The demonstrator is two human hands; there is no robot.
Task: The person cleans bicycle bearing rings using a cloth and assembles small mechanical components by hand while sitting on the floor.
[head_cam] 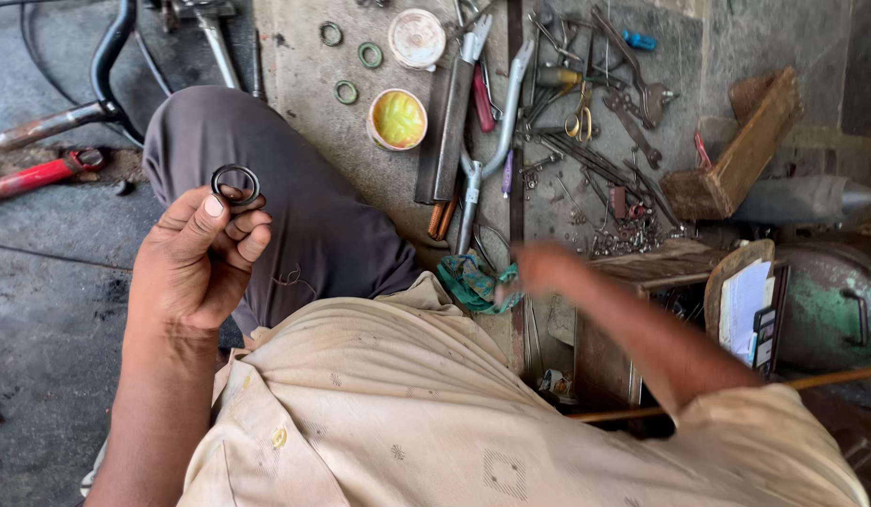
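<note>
Pinching black ring [236,184] in left hand [196,258] — right hand [539,268] blurred near cloth [473,282].

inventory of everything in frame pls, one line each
black ring: 1, black, pinched in the left fingertips
green rings: 3, green, on the concrete ledge ahead
open tin: 1, yellow paste inside, right of the green rings
tin lid: 1, pale, beyond the open tin
pliers and hand tools: many, mostly grey metal, scattered over the ledge
wooden box: 1, brown, far right of the tools
green cloth: 1, green, by the right hand
red tool: 1, red, on the floor at left
left hand: raised, gripping the black ring
right hand: blurred, reaching toward the tools, grip unclear
</note>
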